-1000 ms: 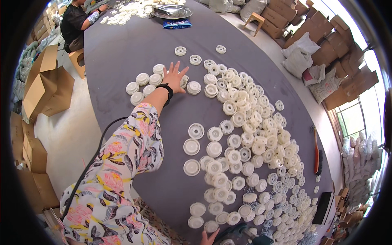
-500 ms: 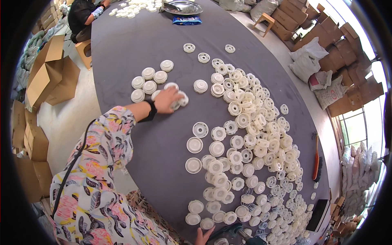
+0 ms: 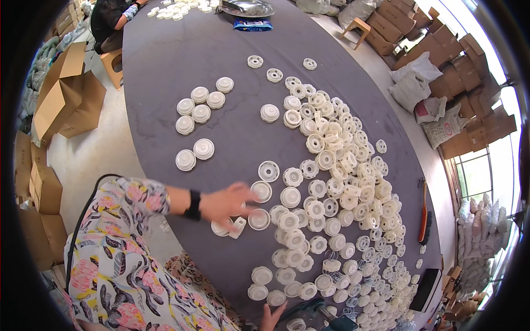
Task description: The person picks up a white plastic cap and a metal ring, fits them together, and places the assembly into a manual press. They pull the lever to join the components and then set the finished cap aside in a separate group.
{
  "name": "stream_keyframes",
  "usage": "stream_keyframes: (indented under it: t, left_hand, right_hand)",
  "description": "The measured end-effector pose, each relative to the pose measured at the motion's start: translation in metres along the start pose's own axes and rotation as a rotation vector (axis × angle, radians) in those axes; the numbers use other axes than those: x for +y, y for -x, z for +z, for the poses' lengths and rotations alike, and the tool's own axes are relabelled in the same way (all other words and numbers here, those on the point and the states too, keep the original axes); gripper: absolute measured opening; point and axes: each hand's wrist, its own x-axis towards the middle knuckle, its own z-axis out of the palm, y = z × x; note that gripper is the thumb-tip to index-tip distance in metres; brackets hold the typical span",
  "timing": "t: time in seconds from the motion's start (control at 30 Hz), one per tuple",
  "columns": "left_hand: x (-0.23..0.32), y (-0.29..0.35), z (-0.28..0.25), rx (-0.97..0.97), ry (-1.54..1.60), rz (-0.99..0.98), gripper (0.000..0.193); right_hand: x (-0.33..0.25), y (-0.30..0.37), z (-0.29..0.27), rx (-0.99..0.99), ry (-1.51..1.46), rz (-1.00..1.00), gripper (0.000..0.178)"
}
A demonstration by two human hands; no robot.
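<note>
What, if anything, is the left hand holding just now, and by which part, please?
The left hand is blurred over two white plastic discs on the grey table; whether it grips them cannot be told.

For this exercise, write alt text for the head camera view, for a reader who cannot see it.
A person's left hand reaches over a grey table, fingers spread above white round plastic caps; hundreds more caps lie heaped along the right side. The right hand just shows at the bottom edge, and cardboard boxes stand on the floor at left.
</note>
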Motion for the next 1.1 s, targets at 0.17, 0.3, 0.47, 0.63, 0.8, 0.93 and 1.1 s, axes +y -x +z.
stream_keyframes:
  t: [0.17,0.3,0.47,0.63,0.8,0.93,1.1]
  left_hand:
    - [-0.128,-0.088,-0.047,0.470,-0.327,-0.409,0.072]
    - [-0.201,-0.111,-0.050,0.316,-0.485,-0.733,0.066]
    - [-0.190,-0.073,-0.038,0.239,-0.347,-0.475,0.044]
    - [-0.115,-0.003,-0.041,-0.110,-0.281,-0.342,0.049]
    - [-0.175,0.028,-0.105,0.370,-0.222,-0.726,0.067]
    - [-0.213,0.051,-0.126,0.507,-0.369,-1.380,0.079]
    - [-0.192,0.057,-0.092,0.297,-0.386,-1.200,0.073]
  right_hand:
    - [0.018,-0.005,-0.005,-0.023,0.087,-0.170,0.057]
    - [-0.089,0.005,-0.009,-0.178,-0.468,0.332,0.080]
    - [-0.163,0.015,-0.005,-0.098,-0.492,0.584,0.083]
    - [-0.111,0.006,-0.001,-0.081,-0.382,0.530,0.083]
    - [-0.096,0.006,0.001,-0.056,-0.316,0.491,0.083]
    - [-0.101,0.008,0.000,-0.102,-0.272,0.432,0.083]
    - [-0.147,0.010,0.012,-0.012,-0.404,0.599,0.084]
